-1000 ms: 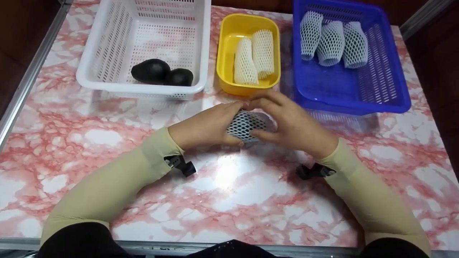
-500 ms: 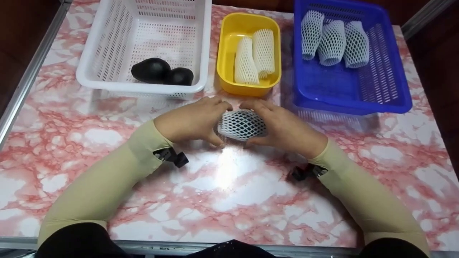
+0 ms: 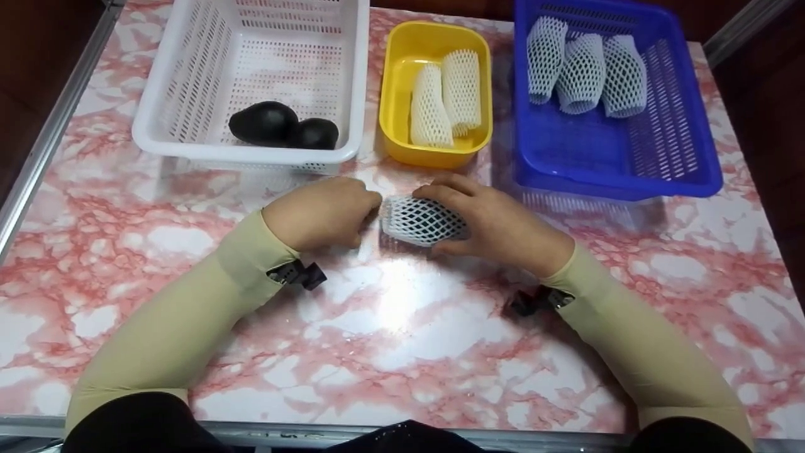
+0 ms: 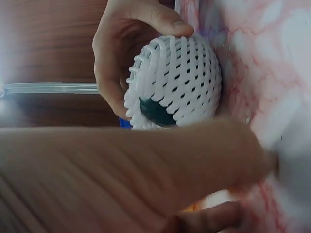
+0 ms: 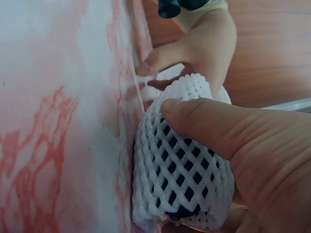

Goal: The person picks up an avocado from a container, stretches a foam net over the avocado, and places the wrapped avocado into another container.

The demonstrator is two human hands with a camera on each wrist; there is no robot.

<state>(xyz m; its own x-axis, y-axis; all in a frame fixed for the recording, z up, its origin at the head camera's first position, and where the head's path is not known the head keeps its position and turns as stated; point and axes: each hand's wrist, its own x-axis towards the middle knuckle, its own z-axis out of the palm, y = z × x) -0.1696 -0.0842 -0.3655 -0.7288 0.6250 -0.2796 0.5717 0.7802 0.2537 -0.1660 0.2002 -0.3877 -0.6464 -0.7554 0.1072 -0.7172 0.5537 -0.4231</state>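
A dark avocado in a white foam net [image 3: 422, 220] lies on its side at the middle of the table. My right hand [image 3: 500, 226] grips its right part, thumb on the near side and fingers over the far side. In the left wrist view, a patch of dark green skin [image 4: 158, 112] shows through the net's open end. My left hand [image 3: 321, 214] stands just left of the net, apart from it, fingers loosely bent and holding nothing. From the right wrist view, the left thumb [image 5: 165, 57] and fingers are spread apart.
At the back left a white basket [image 3: 251, 151] holds two bare dark avocados [image 3: 264, 123]. A yellow bin [image 3: 393, 135] with two empty foam nets [image 3: 462, 91] stands behind the hands. The blue basket [image 3: 578, 151] at back right contains three netted avocados [image 3: 582, 75].
Both hands shifted left with the netted avocado, its left end coming into view. The left hand then let go and drew away leftward, its fingers bending. My right hand keeps its grip.
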